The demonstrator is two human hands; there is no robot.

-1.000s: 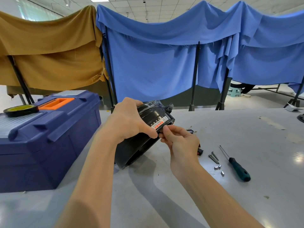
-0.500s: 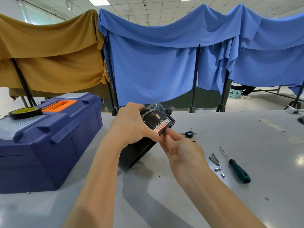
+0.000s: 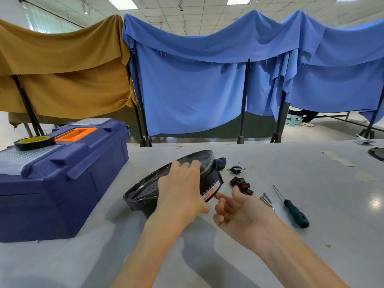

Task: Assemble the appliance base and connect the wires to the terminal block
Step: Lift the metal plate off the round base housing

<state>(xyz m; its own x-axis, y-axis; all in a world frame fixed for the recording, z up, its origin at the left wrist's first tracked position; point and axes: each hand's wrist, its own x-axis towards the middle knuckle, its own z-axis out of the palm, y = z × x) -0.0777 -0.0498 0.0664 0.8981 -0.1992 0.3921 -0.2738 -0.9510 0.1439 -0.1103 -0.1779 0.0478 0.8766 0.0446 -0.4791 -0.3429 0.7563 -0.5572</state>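
A person's two bare arms reach over a grey table (image 3: 291, 256). The black round appliance base (image 3: 145, 190) sits tilted near the table's middle, its lower rim on the surface. The left hand (image 3: 182, 190) grips it, fingers curved over the top and thumb down the side, hiding much of the middle. The right hand (image 3: 239, 213) lies palm up, relaxed and holding nothing clear, one fingertip at the base's white and red label (image 3: 212, 192). Just beyond it lie small black and red parts (image 3: 241, 185), too small to identify, then screws (image 3: 266, 199) and a green-handled screwdriver (image 3: 295, 213). A blue toolbox (image 3: 62, 173) stands along the left edge, partly cut off.
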